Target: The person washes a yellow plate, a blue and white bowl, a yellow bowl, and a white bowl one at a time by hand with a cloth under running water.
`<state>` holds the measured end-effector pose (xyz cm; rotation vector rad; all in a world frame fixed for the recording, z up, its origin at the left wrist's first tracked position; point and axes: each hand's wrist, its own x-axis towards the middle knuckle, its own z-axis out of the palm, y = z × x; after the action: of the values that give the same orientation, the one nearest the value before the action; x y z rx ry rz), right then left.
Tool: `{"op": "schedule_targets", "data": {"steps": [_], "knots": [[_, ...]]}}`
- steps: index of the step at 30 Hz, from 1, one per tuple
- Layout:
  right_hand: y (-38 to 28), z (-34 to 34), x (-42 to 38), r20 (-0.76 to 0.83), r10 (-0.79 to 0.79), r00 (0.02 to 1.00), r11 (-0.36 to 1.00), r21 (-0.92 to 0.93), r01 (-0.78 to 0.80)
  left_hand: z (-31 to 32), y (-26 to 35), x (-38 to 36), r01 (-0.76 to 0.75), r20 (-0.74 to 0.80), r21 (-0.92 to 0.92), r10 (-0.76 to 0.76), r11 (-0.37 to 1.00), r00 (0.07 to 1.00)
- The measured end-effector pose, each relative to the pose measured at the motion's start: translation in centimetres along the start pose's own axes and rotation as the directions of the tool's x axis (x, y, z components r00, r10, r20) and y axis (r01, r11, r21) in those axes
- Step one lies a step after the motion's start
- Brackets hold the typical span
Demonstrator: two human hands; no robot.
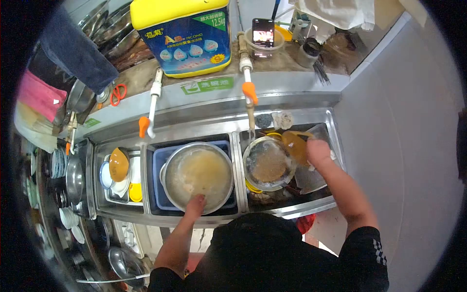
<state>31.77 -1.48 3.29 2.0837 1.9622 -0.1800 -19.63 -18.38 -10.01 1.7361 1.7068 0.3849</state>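
Observation:
My right hand (318, 153) grips an amber-brown bowl (294, 145) by its right side, tilted above the right sink's far side. Just left of and below it, under a tap, stands a round metal basin (269, 164) of cloudy, bubbly water. In the middle sink a large metal pot (171, 160) holds murky yellowish water and sits in a blue plastic tub (156, 168). My left hand (195, 205) reaches over the pot's near rim. Its fingertips are at the water, and I cannot make out whether they hold anything.
The left sink holds another amber bowl (118, 164), white dishes and a yellow item (135, 192). Taps with orange handles (249, 92) hang over the sinks. A yellow-and-blue detergent jug (187, 41), red scissors (118, 94) and a phone (263, 38) are on the ledge behind. A wall (394, 126) stands right.

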Motion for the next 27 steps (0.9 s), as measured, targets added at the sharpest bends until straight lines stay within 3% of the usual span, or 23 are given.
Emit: {"op": "schedule_targets", "data": {"steps": [2,4,5,7,8,9,10,11,12,13,14,15,17,18,19,20,21,22,24,25,26,27], "knots": [[0.9,-2.4,-0.8,-0.033,0.077,0.997,0.996,-0.037,-0.078,-1.8,5.2,2.1,0.190,0.148,-0.058,-0.180,0.980,0.972],[1.7,-5.3,-1.9,-0.118,0.157,0.981,0.983,0.112,-0.144,0.4,5.6,4.7,0.150,0.221,-0.064,-0.132,0.987,0.966],[2.5,-4.2,-1.7,-0.119,0.159,0.980,0.983,0.108,-0.147,1.2,6.2,6.0,0.115,0.288,-0.068,-0.091,0.991,0.953],[4.3,-1.3,-0.9,-0.115,0.213,0.970,0.930,0.329,-0.165,0.9,11.0,8.3,0.100,0.407,-0.169,-0.024,0.981,0.913],[3.2,-2.1,-1.4,0.042,0.227,0.973,0.806,0.553,-0.212,1.8,12.8,9.1,0.243,0.460,-0.342,-0.064,0.908,0.886],[4.2,3.1,0.3,0.107,0.192,0.976,0.702,0.680,-0.212,2.6,14.4,9.8,0.382,0.520,-0.487,-0.091,0.785,0.849],[5.3,8.4,1.9,0.166,0.143,0.976,0.576,0.787,-0.218,2.6,16.7,10.1,0.382,0.523,-0.489,-0.088,0.784,0.848],[1.9,5.0,0.1,0.357,0.157,0.921,0.375,0.841,-0.390,1.8,19.3,10.0,0.516,0.543,-0.706,-0.097,0.484,0.834],[-1.8,0.7,-2.3,0.483,0.067,0.873,0.004,0.875,-0.485,1.3,20.8,10.1,0.573,0.565,-0.812,-0.098,0.110,0.819],[-3.3,2.1,-2.5,0.452,-0.021,0.892,-0.138,0.882,-0.450,1.6,20.7,10.6,0.575,0.567,-0.811,-0.100,0.110,0.818],[-5.7,-0.6,-3.4,0.553,-0.045,0.832,-0.238,0.803,-0.546,2.1,20.4,11.2,0.558,0.559,-0.825,0.013,-0.091,0.829],[-7.1,0.2,-3.8,0.529,-0.055,0.847,-0.283,0.805,-0.521,1.9,20.5,11.6,0.538,0.527,-0.792,0.120,-0.289,0.841],[-8.8,0.7,-3.6,0.537,-0.031,0.843,-0.292,0.802,-0.521,1.3,19.9,12.1,0.461,0.465,-0.831,0.066,-0.312,0.883],[-9.6,-1.1,-4.1,0.481,0.020,0.876,-0.182,0.864,-0.470,1.0,19.0,12.4,0.405,0.402,-0.879,0.068,-0.250,0.913],[-9.4,0.0,-3.2,0.484,0.016,0.875,-0.184,0.861,-0.473,0.6,18.3,12.7,0.343,0.335,-0.920,0.078,-0.187,0.939],[-9.6,-0.1,-2.4,0.271,0.187,0.944,0.074,0.955,-0.288,0.3,17.8,13.0,0.323,0.317,-0.930,0.065,-0.174,0.946],[-9.6,-0.2,-1.7,0.006,0.287,0.958,0.355,0.928,-0.112,0.0,17.5,13.1,0.324,0.318,-0.930,0.063,-0.173,0.946],[-9.9,-0.1,-1.6,-0.077,0.274,0.959,0.378,0.925,-0.033,-0.2,17.3,13.1,0.293,0.291,-0.950,0.028,-0.108,0.956],[-13.6,-1.3,-1.8,-0.154,0.224,0.962,0.325,0.943,0.075,-0.6,17.8,13.2,0.267,0.267,-0.963,-0.001,-0.040,0.964],[-15.1,-0.1,-1.6,-0.283,0.077,0.956,0.478,0.852,0.214,-1.3,18.9,13.0,0.270,0.272,-0.961,-0.027,-0.064,0.962],[-17.3,-2.1,-3.1,-0.068,-0.014,0.998,0.373,0.925,0.068,-1.7,19.5,13.1,0.271,0.276,-0.959,-0.053,-0.087,0.960],[-18.3,-2.8,-3.6,0.013,-0.251,0.968,0.471,0.875,0.110,-1.5,19.3,13.2,0.271,0.276,-0.959,-0.052,-0.085,0.960]]}}
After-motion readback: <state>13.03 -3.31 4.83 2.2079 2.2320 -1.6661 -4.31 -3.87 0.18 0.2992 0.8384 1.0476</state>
